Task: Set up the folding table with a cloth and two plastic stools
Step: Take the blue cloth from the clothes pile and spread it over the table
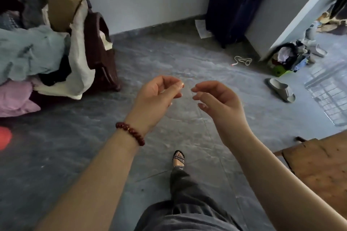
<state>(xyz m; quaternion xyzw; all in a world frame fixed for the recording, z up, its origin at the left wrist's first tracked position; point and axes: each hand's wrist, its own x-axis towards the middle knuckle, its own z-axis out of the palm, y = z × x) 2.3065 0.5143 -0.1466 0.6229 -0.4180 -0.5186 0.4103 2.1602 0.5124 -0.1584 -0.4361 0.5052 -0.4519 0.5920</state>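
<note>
Left hand (pixel 157 93) and right hand (pixel 216 99), loosely curled and empty, hover nearly fingertip to fingertip above the floor (pixel 169 58). A wooden board (pixel 319 165), probably the folding table, lies low to the right, nearer the right hand, mostly out of frame; its long axis cannot be judged.

No text, label, brand or number could be read anywhere. The sheet of paper (pixel 203 28) lying on the floor (pixel 169 58) beside the dark suitcase (pixel 236 5) carried faint marks, too small and blurred to make out.
</note>
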